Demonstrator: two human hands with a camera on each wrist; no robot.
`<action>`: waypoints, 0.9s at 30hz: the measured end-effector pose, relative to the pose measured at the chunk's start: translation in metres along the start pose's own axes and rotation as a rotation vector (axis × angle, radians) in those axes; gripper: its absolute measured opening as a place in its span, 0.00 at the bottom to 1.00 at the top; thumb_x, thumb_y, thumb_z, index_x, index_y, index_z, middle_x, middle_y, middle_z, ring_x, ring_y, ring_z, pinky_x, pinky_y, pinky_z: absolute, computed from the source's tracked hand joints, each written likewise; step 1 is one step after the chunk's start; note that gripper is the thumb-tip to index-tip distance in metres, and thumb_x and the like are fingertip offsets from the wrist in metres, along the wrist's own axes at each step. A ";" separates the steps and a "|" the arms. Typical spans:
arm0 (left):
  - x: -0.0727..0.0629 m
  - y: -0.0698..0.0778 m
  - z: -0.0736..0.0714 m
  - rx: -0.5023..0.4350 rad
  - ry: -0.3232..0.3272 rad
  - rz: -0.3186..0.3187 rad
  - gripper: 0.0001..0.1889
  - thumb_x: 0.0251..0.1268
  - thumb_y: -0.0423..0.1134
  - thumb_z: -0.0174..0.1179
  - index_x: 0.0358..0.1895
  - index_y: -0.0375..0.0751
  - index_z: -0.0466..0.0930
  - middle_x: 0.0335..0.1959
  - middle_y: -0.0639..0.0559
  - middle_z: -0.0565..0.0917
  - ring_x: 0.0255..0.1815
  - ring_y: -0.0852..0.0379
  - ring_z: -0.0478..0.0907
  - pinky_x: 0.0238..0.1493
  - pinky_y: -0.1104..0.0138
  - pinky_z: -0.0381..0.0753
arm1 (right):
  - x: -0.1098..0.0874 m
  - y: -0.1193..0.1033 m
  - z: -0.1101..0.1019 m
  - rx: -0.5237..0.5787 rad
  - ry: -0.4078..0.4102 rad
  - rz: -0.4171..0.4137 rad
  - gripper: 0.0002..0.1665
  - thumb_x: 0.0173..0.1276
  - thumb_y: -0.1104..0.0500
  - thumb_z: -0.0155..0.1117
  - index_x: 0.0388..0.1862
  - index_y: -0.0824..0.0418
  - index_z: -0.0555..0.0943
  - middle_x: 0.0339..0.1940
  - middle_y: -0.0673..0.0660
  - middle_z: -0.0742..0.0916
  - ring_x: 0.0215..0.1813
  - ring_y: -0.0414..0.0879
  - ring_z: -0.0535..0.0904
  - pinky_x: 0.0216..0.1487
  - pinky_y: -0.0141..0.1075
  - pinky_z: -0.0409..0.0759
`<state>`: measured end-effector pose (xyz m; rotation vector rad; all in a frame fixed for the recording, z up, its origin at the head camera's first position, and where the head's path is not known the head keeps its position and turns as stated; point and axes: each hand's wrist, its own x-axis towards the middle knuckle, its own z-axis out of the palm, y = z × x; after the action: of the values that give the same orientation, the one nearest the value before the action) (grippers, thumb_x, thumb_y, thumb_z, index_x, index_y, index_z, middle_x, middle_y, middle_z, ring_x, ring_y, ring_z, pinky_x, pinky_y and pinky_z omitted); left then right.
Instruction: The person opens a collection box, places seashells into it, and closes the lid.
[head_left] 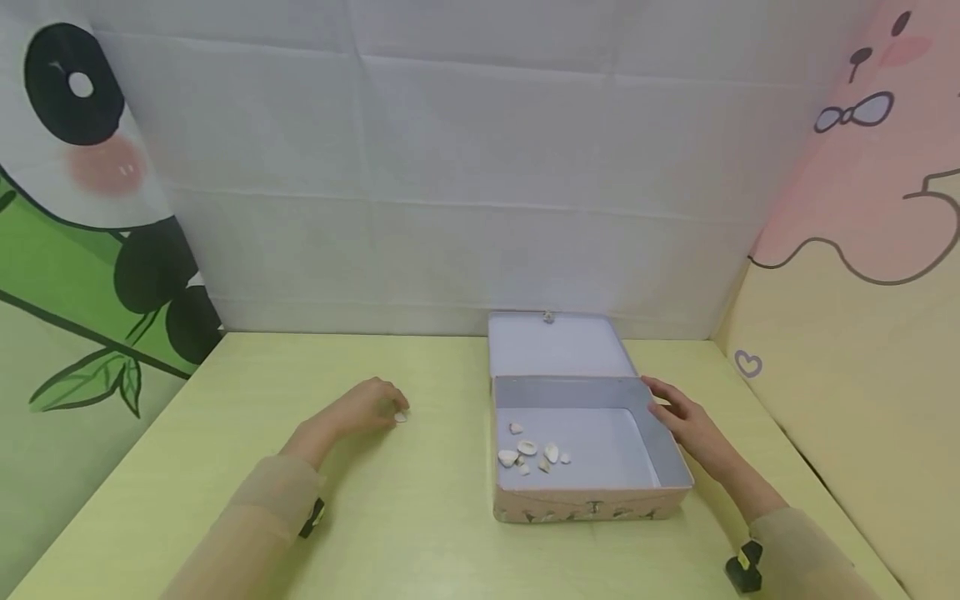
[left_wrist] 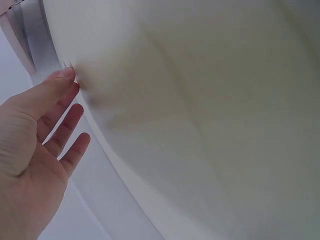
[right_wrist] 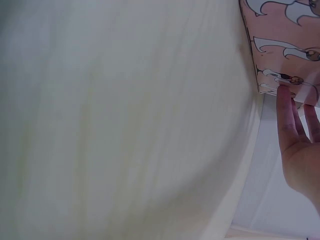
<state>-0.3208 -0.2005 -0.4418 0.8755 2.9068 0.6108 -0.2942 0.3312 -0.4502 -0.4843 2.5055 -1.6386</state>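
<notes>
My left hand point(head_left: 367, 406) is just over the yellow table, left of the box, pinching a small white shell point(head_left: 401, 417) between thumb and fingertips. In the left wrist view only the shell's thin pale edge shows, and the other fingers of the left hand point(left_wrist: 42, 135) are spread loosely. An open-lidded metal box point(head_left: 592, 504), pink and patterned outside, stands at centre right. Several white shells point(head_left: 527, 447) lie in the left part of its floor. My right hand point(head_left: 693, 429) rests at the box's right rim; the right wrist view shows its fairly straight fingers point(right_wrist: 286, 112) touching the patterned outer wall.
The box lid point(head_left: 558, 346) leans back toward a white cloth wall point(head_left: 465, 167). Cartoon-printed panels border the yellow table point(head_left: 420, 517) on the left and right. A black device point(head_left: 744, 568) is strapped at the right wrist, another point(head_left: 312, 517) at the left.
</notes>
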 end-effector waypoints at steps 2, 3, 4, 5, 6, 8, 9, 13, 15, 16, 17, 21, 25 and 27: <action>0.001 -0.001 0.000 0.010 0.000 0.016 0.09 0.52 0.29 0.67 0.38 0.41 0.84 0.41 0.50 0.84 0.47 0.47 0.78 0.54 0.52 0.76 | 0.000 0.000 0.001 0.002 0.000 0.000 0.32 0.76 0.52 0.47 0.75 0.54 0.54 0.72 0.67 0.62 0.63 0.65 0.68 0.48 0.39 0.80; 0.001 -0.001 0.001 0.017 -0.001 0.019 0.08 0.52 0.30 0.67 0.37 0.42 0.84 0.40 0.51 0.84 0.47 0.47 0.78 0.54 0.52 0.76 | 0.000 0.000 0.001 0.003 0.001 0.000 0.32 0.76 0.52 0.47 0.75 0.54 0.54 0.72 0.67 0.62 0.63 0.65 0.68 0.48 0.39 0.80; 0.001 0.000 0.001 0.018 -0.004 0.020 0.07 0.53 0.31 0.67 0.36 0.43 0.84 0.40 0.52 0.84 0.47 0.48 0.77 0.54 0.52 0.75 | 0.000 -0.001 0.001 -0.001 0.001 -0.001 0.32 0.76 0.52 0.47 0.75 0.54 0.54 0.72 0.67 0.62 0.63 0.65 0.68 0.48 0.39 0.80; 0.001 0.000 0.001 0.018 -0.008 0.020 0.06 0.54 0.31 0.67 0.36 0.44 0.84 0.39 0.52 0.84 0.47 0.48 0.77 0.54 0.51 0.75 | 0.000 -0.001 0.001 0.000 0.001 -0.001 0.32 0.76 0.52 0.47 0.75 0.54 0.54 0.72 0.67 0.62 0.63 0.65 0.67 0.48 0.40 0.80; 0.000 0.000 0.001 0.019 -0.013 0.017 0.06 0.54 0.32 0.67 0.35 0.44 0.84 0.39 0.53 0.84 0.47 0.48 0.76 0.55 0.51 0.75 | 0.000 -0.001 0.001 0.000 0.001 -0.002 0.32 0.76 0.52 0.47 0.75 0.54 0.54 0.72 0.67 0.62 0.64 0.66 0.67 0.49 0.40 0.80; 0.000 0.002 0.001 0.016 -0.021 0.003 0.05 0.55 0.33 0.66 0.35 0.45 0.84 0.39 0.54 0.83 0.48 0.49 0.75 0.56 0.51 0.74 | 0.000 -0.001 0.001 -0.004 0.002 -0.002 0.32 0.76 0.53 0.47 0.75 0.54 0.55 0.72 0.67 0.62 0.64 0.66 0.67 0.49 0.41 0.79; 0.000 0.002 0.001 0.014 -0.022 0.000 0.05 0.55 0.33 0.66 0.35 0.45 0.84 0.39 0.54 0.83 0.48 0.49 0.75 0.56 0.51 0.74 | 0.000 -0.001 0.001 -0.007 0.003 -0.002 0.32 0.76 0.53 0.47 0.75 0.54 0.55 0.72 0.67 0.62 0.64 0.66 0.66 0.49 0.41 0.79; 0.001 0.004 0.001 0.029 -0.024 -0.001 0.05 0.55 0.33 0.67 0.35 0.45 0.84 0.39 0.55 0.83 0.47 0.49 0.75 0.56 0.52 0.73 | 0.000 -0.001 0.001 -0.008 0.007 -0.004 0.31 0.76 0.53 0.47 0.75 0.55 0.55 0.72 0.67 0.62 0.64 0.66 0.67 0.50 0.42 0.79; 0.002 0.005 0.001 0.039 -0.023 -0.002 0.05 0.55 0.34 0.67 0.35 0.46 0.84 0.38 0.55 0.83 0.47 0.50 0.75 0.56 0.52 0.73 | 0.000 0.000 0.001 -0.005 0.007 -0.006 0.31 0.76 0.53 0.47 0.75 0.55 0.55 0.72 0.67 0.62 0.64 0.66 0.67 0.49 0.42 0.79; 0.002 0.005 0.001 0.044 -0.021 -0.003 0.05 0.54 0.34 0.67 0.35 0.46 0.84 0.39 0.55 0.83 0.47 0.50 0.75 0.56 0.52 0.73 | 0.000 0.000 0.001 -0.003 0.006 -0.007 0.31 0.76 0.53 0.47 0.75 0.55 0.55 0.72 0.67 0.62 0.63 0.65 0.67 0.49 0.42 0.80; 0.002 0.006 0.001 0.042 -0.019 -0.005 0.05 0.54 0.34 0.67 0.35 0.46 0.84 0.39 0.55 0.83 0.47 0.50 0.75 0.56 0.52 0.73 | 0.000 0.000 0.001 -0.001 0.005 -0.008 0.31 0.76 0.53 0.47 0.75 0.55 0.54 0.72 0.67 0.62 0.63 0.65 0.67 0.49 0.41 0.80; 0.002 0.009 -0.001 0.045 -0.001 0.006 0.07 0.53 0.33 0.68 0.35 0.46 0.85 0.40 0.54 0.83 0.48 0.49 0.75 0.54 0.53 0.74 | -0.001 0.000 0.001 0.001 0.005 -0.012 0.32 0.76 0.53 0.47 0.75 0.55 0.54 0.72 0.67 0.62 0.63 0.65 0.68 0.48 0.41 0.80; 0.002 0.016 -0.004 0.068 0.013 0.025 0.07 0.54 0.32 0.67 0.36 0.44 0.84 0.40 0.53 0.83 0.47 0.49 0.75 0.53 0.54 0.75 | 0.000 0.003 0.001 -0.005 0.011 -0.009 0.32 0.76 0.52 0.47 0.75 0.54 0.55 0.72 0.66 0.62 0.63 0.62 0.69 0.49 0.41 0.80; 0.001 0.020 -0.006 0.083 0.024 0.030 0.07 0.55 0.32 0.67 0.37 0.43 0.84 0.39 0.54 0.83 0.46 0.50 0.76 0.51 0.56 0.75 | 0.001 0.004 0.000 -0.011 0.015 -0.005 0.31 0.76 0.51 0.47 0.75 0.53 0.55 0.72 0.65 0.63 0.63 0.60 0.69 0.49 0.42 0.80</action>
<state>-0.3121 -0.1866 -0.4282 0.9290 2.9645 0.5095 -0.2954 0.3320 -0.4537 -0.4816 2.5273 -1.6372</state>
